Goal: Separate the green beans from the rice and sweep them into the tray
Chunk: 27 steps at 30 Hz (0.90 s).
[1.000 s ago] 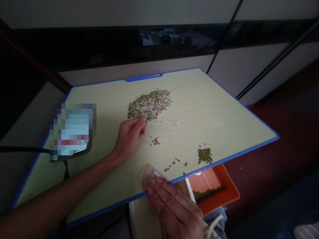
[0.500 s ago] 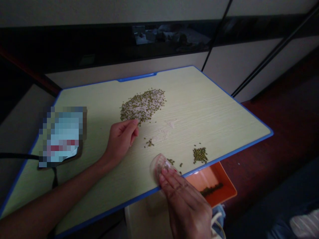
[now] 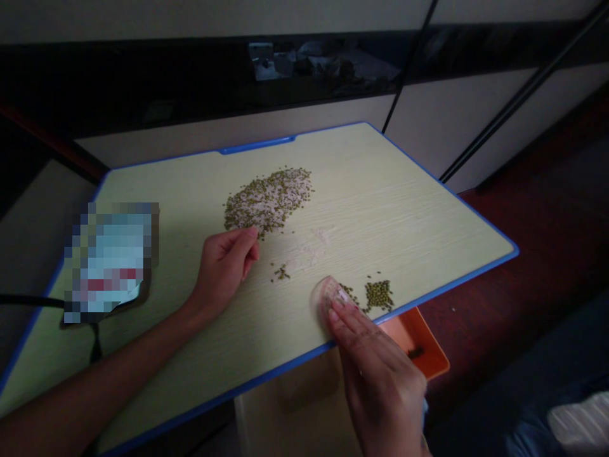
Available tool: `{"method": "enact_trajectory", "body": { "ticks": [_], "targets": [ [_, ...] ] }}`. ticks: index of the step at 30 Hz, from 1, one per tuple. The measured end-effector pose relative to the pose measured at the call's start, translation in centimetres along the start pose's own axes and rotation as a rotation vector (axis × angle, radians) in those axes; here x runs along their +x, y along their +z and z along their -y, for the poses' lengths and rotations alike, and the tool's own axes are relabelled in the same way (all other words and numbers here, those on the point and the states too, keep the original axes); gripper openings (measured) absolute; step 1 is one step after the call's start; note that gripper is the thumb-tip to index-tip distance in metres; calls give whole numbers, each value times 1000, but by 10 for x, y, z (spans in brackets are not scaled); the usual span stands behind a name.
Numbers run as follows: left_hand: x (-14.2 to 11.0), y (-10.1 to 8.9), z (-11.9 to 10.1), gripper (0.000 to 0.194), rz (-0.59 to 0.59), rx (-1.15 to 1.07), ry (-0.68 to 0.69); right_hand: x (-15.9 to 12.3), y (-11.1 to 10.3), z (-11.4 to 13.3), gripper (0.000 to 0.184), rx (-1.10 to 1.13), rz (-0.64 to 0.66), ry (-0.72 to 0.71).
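A pale yellow surface (image 3: 404,190) with a blue rim stands before a cabinet (image 3: 271,120) with light panels and a glossy black band. A mixed pile (image 3: 269,200) of green beans and pale grains lies toward the far side of it.

The left hand (image 3: 228,263) rests at the near edge of this pile, fingers curled in and thumb together with the index finger; I cannot tell whether anything is between them. Just to its right lie a few loose beans (image 3: 281,273) and a thin scatter of pale grains (image 3: 309,251).

The right hand (image 3: 375,374) reaches over the near edge, its fingers together and clamped on a clear plastic piece (image 3: 326,295), blurred, with reddish print. Beyond its fingertips are more beans, partly hidden, and near them a small bean pile (image 3: 379,294) of green only, close to the rim.

Below the edge are 2 containers: an orange bin (image 3: 438,367) with a small dark heap in it, and a pale box (image 3: 295,416), both partly covered. At the left of the surface lies a pixelated object (image 3: 114,254), with a black cord (image 3: 28,301) beside it. The floor (image 3: 485,285) is dark red.
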<state>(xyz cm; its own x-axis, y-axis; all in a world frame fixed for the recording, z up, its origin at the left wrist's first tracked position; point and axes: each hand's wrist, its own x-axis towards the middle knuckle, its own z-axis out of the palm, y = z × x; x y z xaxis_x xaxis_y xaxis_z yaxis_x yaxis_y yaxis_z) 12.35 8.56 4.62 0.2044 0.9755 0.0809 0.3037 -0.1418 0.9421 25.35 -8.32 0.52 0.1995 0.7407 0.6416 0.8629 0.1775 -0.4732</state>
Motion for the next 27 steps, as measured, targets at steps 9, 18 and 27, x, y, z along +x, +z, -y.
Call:
{"method": "enact_trajectory", "body": {
  "ticks": [9, 18, 27],
  "targets": [
    [-1, 0, -1, 36, 2, -10, -13, -3, -5, -20, 42, -80, 28, -5],
    [-2, -1, 0, 36, 11, -36, -5, 4, -8, -18, 36, -104, 28, 50],
    [-2, 1, -4, 37, -13, 18, -37, 3, -6, -21, 35, -103, -26, 30]
  ]
}}
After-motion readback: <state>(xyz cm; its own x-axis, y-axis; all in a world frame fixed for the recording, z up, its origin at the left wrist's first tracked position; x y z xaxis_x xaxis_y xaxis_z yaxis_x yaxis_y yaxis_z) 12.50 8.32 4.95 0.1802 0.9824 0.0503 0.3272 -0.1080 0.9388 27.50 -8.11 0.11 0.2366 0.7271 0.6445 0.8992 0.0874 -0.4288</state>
